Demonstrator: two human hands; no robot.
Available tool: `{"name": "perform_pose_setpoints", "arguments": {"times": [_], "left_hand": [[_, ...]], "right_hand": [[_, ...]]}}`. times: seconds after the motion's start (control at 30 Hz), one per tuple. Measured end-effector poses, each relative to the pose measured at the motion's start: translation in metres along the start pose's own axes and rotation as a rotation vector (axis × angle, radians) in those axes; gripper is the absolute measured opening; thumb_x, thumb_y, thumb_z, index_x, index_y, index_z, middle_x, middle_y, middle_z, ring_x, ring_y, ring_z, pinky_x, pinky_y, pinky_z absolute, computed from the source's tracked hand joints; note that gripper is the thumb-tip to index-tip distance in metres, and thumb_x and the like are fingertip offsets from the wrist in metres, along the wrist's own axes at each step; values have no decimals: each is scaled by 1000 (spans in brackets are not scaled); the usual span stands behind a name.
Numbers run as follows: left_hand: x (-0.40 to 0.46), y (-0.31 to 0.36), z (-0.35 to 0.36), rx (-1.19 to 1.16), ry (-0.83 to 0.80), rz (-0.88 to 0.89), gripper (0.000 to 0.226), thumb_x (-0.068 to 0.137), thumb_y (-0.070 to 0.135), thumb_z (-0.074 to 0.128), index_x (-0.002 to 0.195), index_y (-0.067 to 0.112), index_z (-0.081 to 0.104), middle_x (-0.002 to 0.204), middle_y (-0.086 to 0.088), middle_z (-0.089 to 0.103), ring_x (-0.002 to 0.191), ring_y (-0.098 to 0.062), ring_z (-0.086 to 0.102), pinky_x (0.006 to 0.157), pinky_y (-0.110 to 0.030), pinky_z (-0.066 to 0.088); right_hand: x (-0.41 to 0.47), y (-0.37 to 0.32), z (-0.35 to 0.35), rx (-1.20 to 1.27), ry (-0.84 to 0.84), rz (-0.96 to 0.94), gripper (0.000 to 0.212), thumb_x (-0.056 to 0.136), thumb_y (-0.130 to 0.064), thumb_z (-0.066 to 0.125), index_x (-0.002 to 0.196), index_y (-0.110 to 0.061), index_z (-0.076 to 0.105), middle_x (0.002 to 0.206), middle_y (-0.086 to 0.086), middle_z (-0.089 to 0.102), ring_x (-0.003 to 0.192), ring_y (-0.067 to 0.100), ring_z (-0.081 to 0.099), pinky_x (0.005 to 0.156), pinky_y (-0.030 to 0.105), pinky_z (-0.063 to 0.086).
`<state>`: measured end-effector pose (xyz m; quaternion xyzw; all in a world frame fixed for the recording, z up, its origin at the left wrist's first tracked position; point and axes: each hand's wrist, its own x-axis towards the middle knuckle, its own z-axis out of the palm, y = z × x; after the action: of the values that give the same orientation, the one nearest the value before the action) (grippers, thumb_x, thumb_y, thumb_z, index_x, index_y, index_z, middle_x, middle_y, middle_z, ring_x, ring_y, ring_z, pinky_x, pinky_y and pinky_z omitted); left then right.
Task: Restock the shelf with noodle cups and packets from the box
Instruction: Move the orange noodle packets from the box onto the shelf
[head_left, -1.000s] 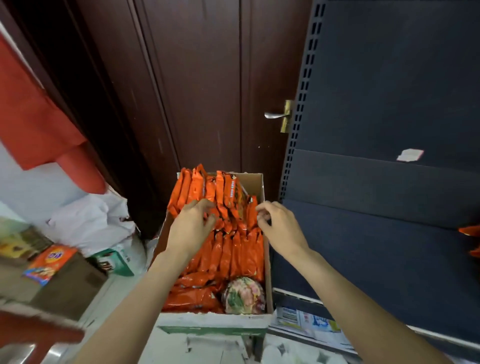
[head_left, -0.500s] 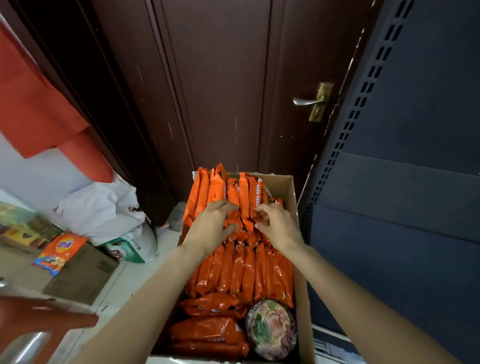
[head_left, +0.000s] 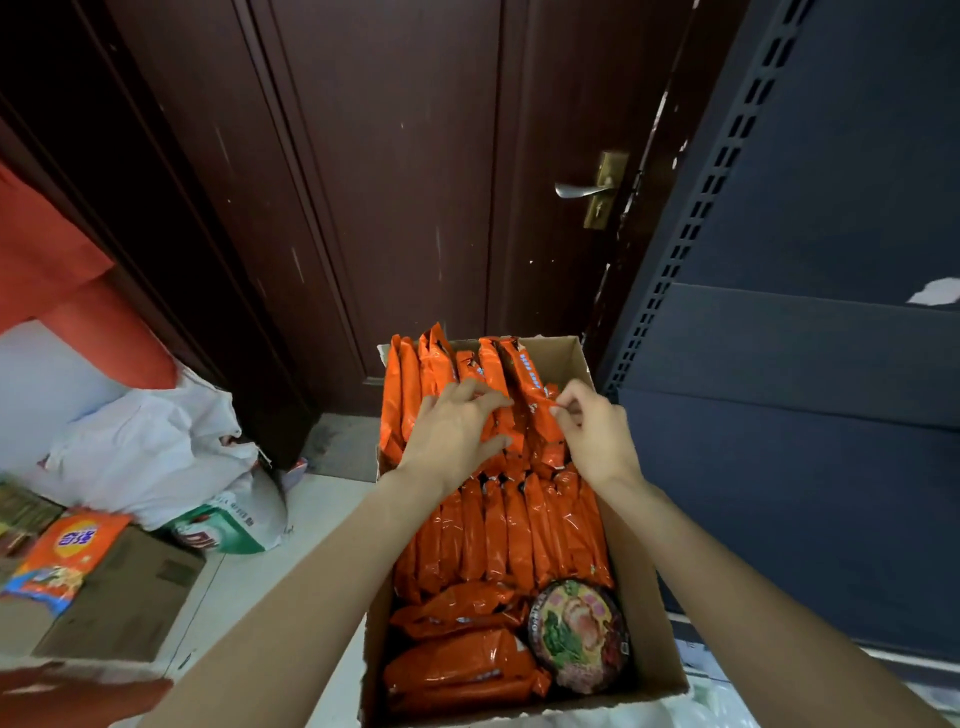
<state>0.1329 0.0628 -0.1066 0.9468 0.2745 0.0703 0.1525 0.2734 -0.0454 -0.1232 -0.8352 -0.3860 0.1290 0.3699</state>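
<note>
1. Both hands sit a bit further into the far row of packets than 0.5 s ago; view has dropped closer to the box, so more of its near end shows.
2. Cardboard box (head_left: 644, 639) on floor, centre-right, open top. Inside: orange noodle packets (head_left: 519, 535) standing on edge in two rows, far + middle; a few more lying flat at near-left; one noodle cup (head_left: 577, 633) at near-right corner, lid up.
3. Left hand (head_left: 452, 441): fingers spread, lightly bent, resting on tops of far-row packets, thumb against their side. Not clearly gripping.
4. Right hand (head_left: 597, 436): thumb + fingertips pinching top edge of a far-row packet, right side.
5. Dark blue shelf (head_left: 810, 415) stands right of box; brown door (head_left: 415, 182) behind.
</note>
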Motion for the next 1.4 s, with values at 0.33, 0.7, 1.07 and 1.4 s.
{"name": "perform_pose_setpoints", "arguments": {"times": [0.33, 0.7, 1.07, 1.4], "left_hand": [[18, 8, -10, -25, 97, 47, 17, 95, 20, 49, 103, 23, 63, 113, 2, 58, 112, -20, 51, 97, -38, 39], [22, 91, -77, -385, 386, 317, 12, 95, 24, 52, 96, 20, 63, 91, 3, 66, 87, -15, 63, 80, -37, 50], [9, 278, -31, -418, 350, 479, 8, 93, 23, 53, 93, 21, 61, 88, 10, 60, 86, -14, 58, 80, -42, 48], [-4, 467, 55, -548, 182, 400, 12, 92, 16, 55, 85, 23, 60, 88, 3, 64, 83, -14, 60, 77, -38, 50]], "right_hand": [[-19, -27, -42, 26, 126, -38, 16, 95, -20, 53, 80, -23, 50, 81, -2, 67, 76, 8, 64, 68, 31, 57], [-54, -46, -135, 134, 380, -90, 12, 93, -16, 56, 81, -18, 55, 75, -7, 67, 73, 2, 64, 67, 20, 53], [-148, 63, -259, 108, 583, 94, 17, 93, -13, 54, 77, -17, 50, 67, -2, 64, 62, 13, 62, 62, 40, 53], [-235, 212, -397, 27, 662, 226, 15, 94, -13, 53, 81, -14, 46, 71, 5, 59, 60, 25, 55, 62, 42, 50]]}}
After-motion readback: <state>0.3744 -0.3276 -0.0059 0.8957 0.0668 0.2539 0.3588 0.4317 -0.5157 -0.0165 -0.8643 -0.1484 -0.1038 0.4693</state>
